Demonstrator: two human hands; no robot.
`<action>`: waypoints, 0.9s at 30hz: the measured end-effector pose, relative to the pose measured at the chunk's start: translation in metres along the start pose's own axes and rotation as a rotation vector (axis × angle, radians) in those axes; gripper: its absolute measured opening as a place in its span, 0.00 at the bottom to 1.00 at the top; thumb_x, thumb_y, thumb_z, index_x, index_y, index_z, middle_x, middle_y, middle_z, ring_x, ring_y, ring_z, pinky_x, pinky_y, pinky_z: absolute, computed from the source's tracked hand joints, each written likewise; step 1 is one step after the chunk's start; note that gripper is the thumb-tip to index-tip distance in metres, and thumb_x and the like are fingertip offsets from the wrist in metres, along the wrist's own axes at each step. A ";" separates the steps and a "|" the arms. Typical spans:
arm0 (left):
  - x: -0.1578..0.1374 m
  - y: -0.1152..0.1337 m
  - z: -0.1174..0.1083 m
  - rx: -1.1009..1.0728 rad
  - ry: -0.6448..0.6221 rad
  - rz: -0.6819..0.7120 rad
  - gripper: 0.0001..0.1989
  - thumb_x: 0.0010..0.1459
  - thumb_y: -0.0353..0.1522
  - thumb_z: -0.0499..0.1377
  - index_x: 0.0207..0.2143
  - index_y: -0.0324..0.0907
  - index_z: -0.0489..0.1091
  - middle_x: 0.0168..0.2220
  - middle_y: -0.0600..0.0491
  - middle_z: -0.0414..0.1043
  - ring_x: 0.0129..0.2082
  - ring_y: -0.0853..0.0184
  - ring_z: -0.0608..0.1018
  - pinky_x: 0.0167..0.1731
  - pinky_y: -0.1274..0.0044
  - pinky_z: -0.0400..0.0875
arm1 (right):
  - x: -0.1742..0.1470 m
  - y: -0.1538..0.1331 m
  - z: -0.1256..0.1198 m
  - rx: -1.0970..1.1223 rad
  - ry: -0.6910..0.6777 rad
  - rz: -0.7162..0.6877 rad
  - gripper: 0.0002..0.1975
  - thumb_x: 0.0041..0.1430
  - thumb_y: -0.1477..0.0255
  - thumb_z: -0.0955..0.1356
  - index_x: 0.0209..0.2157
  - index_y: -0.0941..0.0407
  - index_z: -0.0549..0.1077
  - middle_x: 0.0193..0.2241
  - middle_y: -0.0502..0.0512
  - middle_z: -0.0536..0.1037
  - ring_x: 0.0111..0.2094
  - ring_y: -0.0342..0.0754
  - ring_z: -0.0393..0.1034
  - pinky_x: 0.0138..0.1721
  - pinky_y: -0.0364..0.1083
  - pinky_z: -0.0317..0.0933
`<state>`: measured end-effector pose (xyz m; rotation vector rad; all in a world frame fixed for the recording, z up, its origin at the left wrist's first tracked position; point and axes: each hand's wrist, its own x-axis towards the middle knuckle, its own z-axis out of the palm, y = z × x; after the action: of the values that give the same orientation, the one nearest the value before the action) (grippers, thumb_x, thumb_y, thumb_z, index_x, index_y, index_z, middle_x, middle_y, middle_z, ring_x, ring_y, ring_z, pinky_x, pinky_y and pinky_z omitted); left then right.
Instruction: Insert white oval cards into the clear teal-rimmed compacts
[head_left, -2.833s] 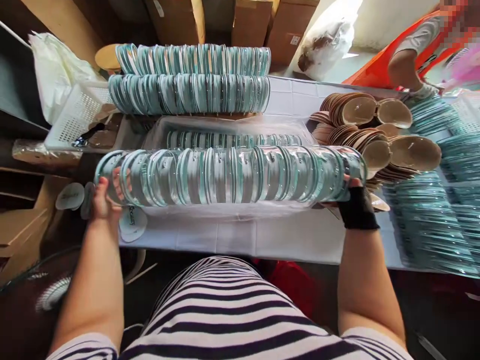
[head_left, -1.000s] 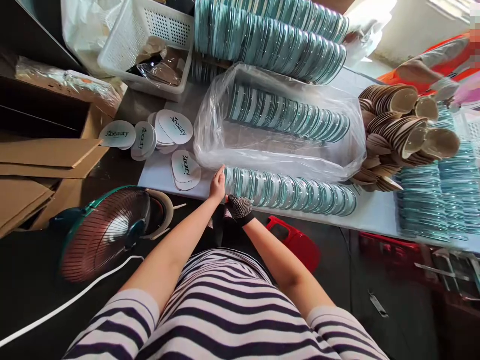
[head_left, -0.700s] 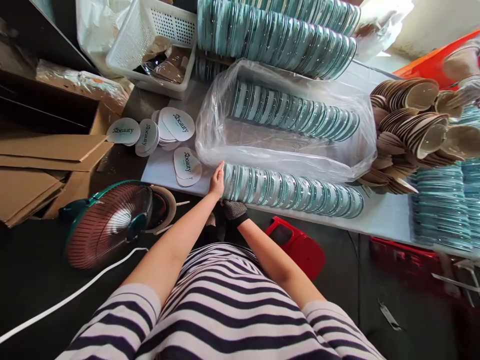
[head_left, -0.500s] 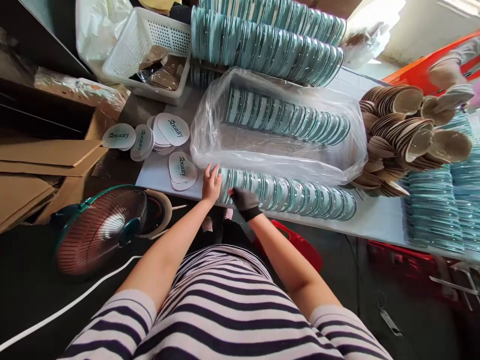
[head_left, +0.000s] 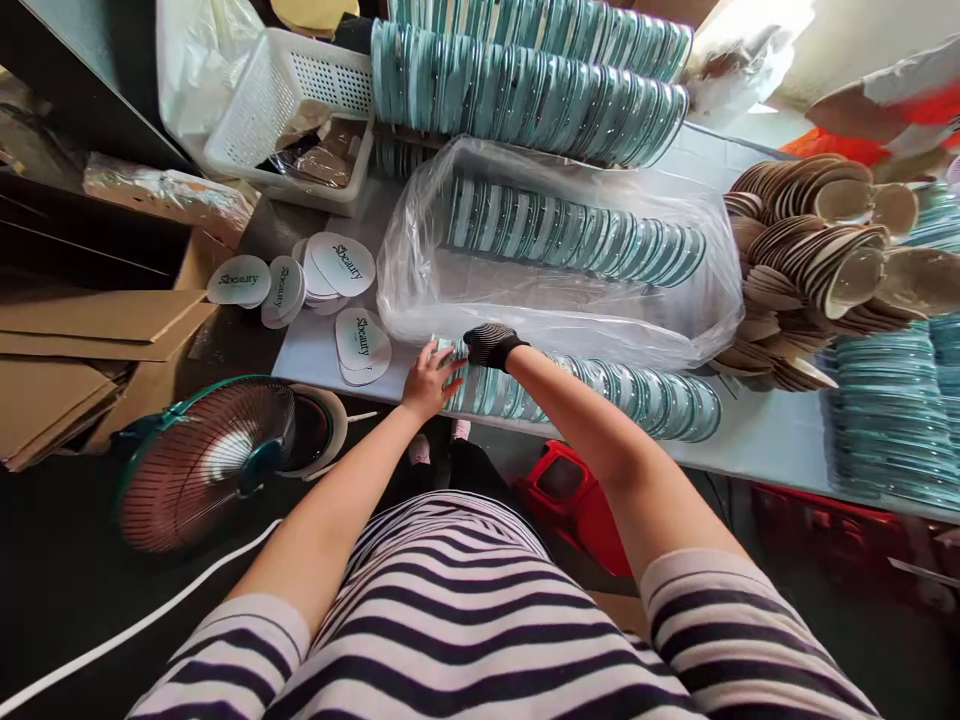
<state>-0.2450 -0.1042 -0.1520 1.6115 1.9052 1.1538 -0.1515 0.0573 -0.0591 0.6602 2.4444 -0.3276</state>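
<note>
A long row of round glass discs [head_left: 649, 400], standing on edge, runs along the front of the table. My left hand [head_left: 429, 382] is bare, its spread fingers resting against the left end of this row. My right hand [head_left: 491, 346] wears a dark glove that leaves fingertips showing. It is curled closed at the upper edge of the discs, just right of my left hand; whatever lies between its fingers is hidden. Left of the hands lie white oval cards [head_left: 363, 346] printed "beauty". Behind, a clear plastic bag [head_left: 547, 310] surrounds another row of glass discs [head_left: 570, 230].
More glass rows [head_left: 525, 90] stand at the back beside a white perforated basket [head_left: 247, 120]. Brown nested cup-like pieces [head_left: 817, 250] and glass stacks [head_left: 892, 410] occupy the right. A fan [head_left: 206, 465], cardboard [head_left: 97, 325] and a red stool [head_left: 581, 500] are nearby.
My right hand has moved up from the front side of the row to its upper edge. My left hand's fingers have spread further over the row's left end.
</note>
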 end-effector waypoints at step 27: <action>0.021 0.054 0.015 0.506 -0.408 0.065 0.28 0.60 0.47 0.56 0.62 0.54 0.63 0.66 0.49 0.59 0.68 0.52 0.55 0.66 0.50 0.30 | -0.015 0.046 0.009 0.116 -0.154 0.199 0.16 0.58 0.68 0.68 0.47 0.58 0.78 0.45 0.65 0.79 0.45 0.55 0.75 0.43 0.46 0.66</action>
<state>-0.2057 -0.0791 -0.1144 1.9863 1.9623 0.3182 -0.1123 0.0868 -0.0615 0.8866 2.2052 -0.4255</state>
